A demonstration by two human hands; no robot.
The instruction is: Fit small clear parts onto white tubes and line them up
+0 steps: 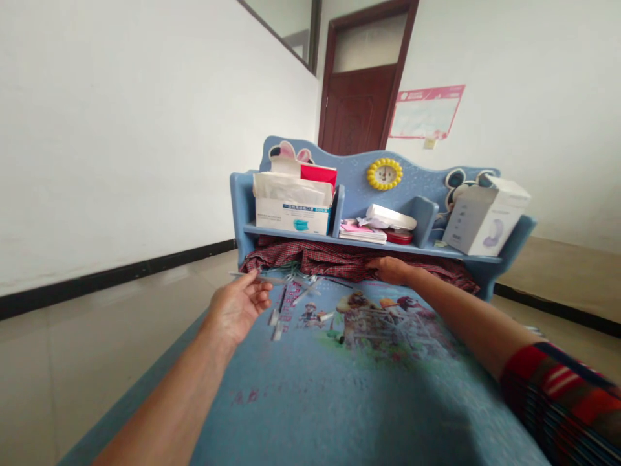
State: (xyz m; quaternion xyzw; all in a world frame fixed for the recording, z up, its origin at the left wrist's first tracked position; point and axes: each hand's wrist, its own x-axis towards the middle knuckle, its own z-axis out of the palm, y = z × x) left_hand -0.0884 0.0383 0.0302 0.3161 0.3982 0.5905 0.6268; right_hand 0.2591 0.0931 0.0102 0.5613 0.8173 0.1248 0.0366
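Observation:
My left hand (240, 307) is raised over the left side of the blue desk (310, 401), thumb and fingertips pinched on a thin, pale, see-through stick (276, 280); it looks pen-like, but its exact kind does not show. At the back of the desk, my right hand (394, 270) reaches to the red-and-black checked cloth (334, 259) bunched under the shelf. Its fingertips touch the cloth, and whether they grip it is hidden. Between the hands lie several slim pen-like sticks (306, 292), and two pale-ended ones (276, 318) rest nearer to me.
Above the cloth runs the desk's blue shelf (310, 237). It bears a mask box (294, 217), papers (361, 234) with a white case (391, 217), a red tin (398, 237) and a white carton (478, 220). A yellow flower clock (384, 174) is on the backboard.

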